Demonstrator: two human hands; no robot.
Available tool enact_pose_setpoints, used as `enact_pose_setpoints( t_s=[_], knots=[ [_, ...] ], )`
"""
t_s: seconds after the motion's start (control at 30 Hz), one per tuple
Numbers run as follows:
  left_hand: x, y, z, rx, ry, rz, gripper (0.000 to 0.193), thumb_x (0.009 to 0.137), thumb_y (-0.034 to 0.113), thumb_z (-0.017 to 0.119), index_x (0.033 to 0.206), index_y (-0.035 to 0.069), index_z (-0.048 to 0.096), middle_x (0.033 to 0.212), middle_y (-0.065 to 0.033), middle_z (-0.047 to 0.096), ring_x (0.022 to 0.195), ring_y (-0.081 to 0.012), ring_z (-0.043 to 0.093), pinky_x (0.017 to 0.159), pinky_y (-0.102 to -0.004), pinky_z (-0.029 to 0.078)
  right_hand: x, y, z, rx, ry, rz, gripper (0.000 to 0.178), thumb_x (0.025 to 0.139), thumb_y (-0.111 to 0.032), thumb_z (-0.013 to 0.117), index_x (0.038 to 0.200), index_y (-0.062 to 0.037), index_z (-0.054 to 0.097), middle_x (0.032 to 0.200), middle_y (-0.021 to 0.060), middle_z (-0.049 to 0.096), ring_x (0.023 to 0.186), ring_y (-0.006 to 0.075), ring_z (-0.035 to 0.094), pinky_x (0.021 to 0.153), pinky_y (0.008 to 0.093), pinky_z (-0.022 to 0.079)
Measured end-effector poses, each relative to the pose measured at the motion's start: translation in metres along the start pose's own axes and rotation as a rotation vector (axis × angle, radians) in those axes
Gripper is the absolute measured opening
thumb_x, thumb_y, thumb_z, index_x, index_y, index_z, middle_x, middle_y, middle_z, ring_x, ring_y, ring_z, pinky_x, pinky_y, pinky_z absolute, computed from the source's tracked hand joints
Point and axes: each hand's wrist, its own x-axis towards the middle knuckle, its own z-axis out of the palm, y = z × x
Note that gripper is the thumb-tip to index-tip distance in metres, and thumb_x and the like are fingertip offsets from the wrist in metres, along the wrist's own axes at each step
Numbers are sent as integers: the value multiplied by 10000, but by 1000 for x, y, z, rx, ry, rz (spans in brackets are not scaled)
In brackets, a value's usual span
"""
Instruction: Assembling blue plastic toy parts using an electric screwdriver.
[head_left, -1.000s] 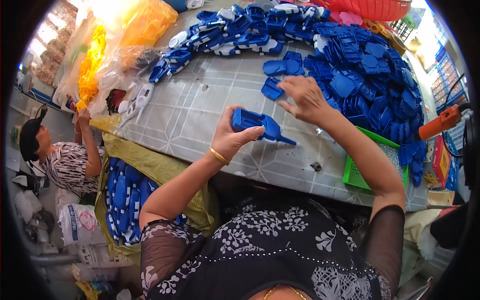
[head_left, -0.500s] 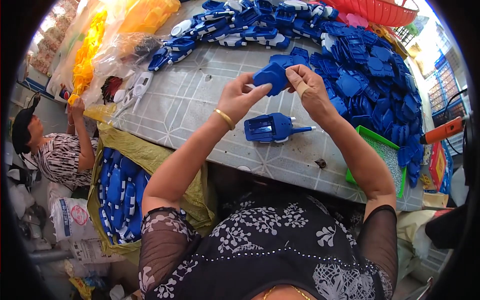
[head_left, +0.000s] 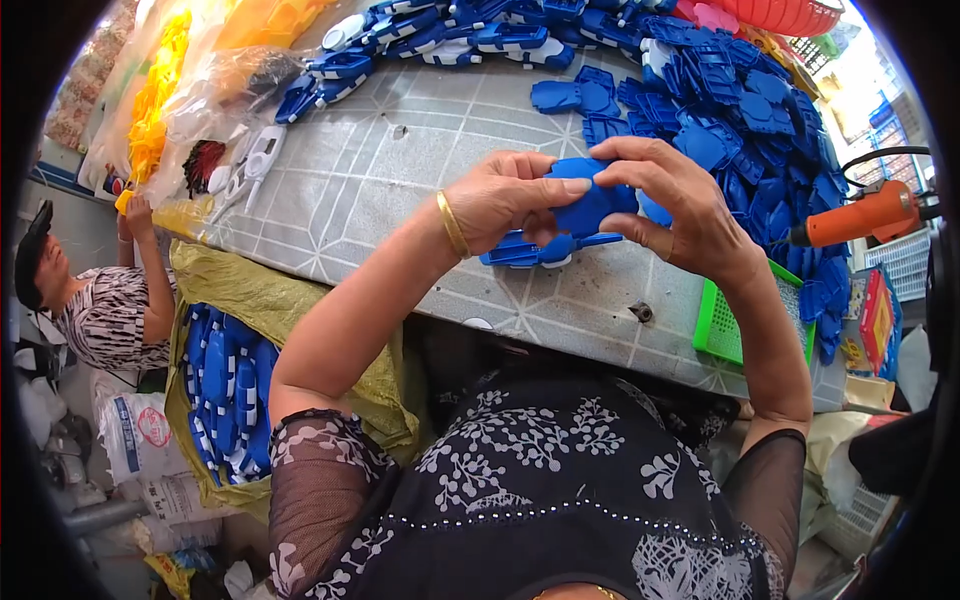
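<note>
Both hands meet above the grey tiled table (head_left: 380, 170). My left hand (head_left: 505, 200), with a gold bangle on its wrist, and my right hand (head_left: 670, 205) pinch a flat blue plastic piece (head_left: 590, 205) between their fingers. Just under the hands a blue plastic toy-shaped part (head_left: 525, 252) lies on the table, partly hidden by my left hand. A big heap of blue plastic pieces (head_left: 750, 110) covers the table's far right side.
An orange power tool (head_left: 860, 215) hangs at the right, above a green basket (head_left: 725, 325). More blue parts (head_left: 420, 35) line the far edge. A yellow sack with blue parts (head_left: 225, 385) sits on the left. Another person (head_left: 105, 300) works at the left.
The hands have closed together on the blue piece and drawn nearer to me, over the toy-shaped part that my left hand set down a second ago.
</note>
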Motion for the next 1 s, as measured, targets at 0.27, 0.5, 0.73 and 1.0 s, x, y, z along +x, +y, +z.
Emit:
enact_pose_setpoints(
  t_s=[0.27, 0.5, 0.73, 1.0],
  knots=[
    [-9, -9, -13, 788, 292, 234, 376, 989, 360, 683, 1144, 19, 712, 913, -86, 698, 748, -153, 651, 692, -283, 534, -15, -14, 5, -103, 117, 82, 526, 776, -149, 854, 1236, -62, 613, 1249, 141, 629, 1088, 345, 649, 885, 416, 569],
    [-56, -55, -26, 1218, 320, 275, 324, 928, 271, 731, 1124, 14, 720, 923, -123, 690, 743, -206, 651, 689, -332, 528, -85, -38, 34, 810, 240, 878, 528, 904, -211, 815, 1316, -28, 542, 1143, 51, 620, 1025, 103, 601, 912, 255, 490],
    [-58, -51, 5, 1673, 192, 709, 765, 740, 402, 863, 1369, 59, 592, 1294, -153, 605, 1161, -343, 577, 990, -476, 448, -93, -32, 37, 644, 261, 860, 542, 883, -266, 832, 1302, -36, 575, 1175, 58, 637, 1046, 139, 609, 953, 289, 492],
    [12, -72, -17, 1532, 21, 625, 822, 761, 468, 829, 1391, 30, 533, 1296, -181, 594, 1199, -386, 559, 1047, -473, 430, -89, -33, 43, 210, 164, 659, 510, 804, -221, 856, 1239, -75, 633, 1229, 64, 630, 1148, 214, 594, 970, 345, 455]
  ],
)
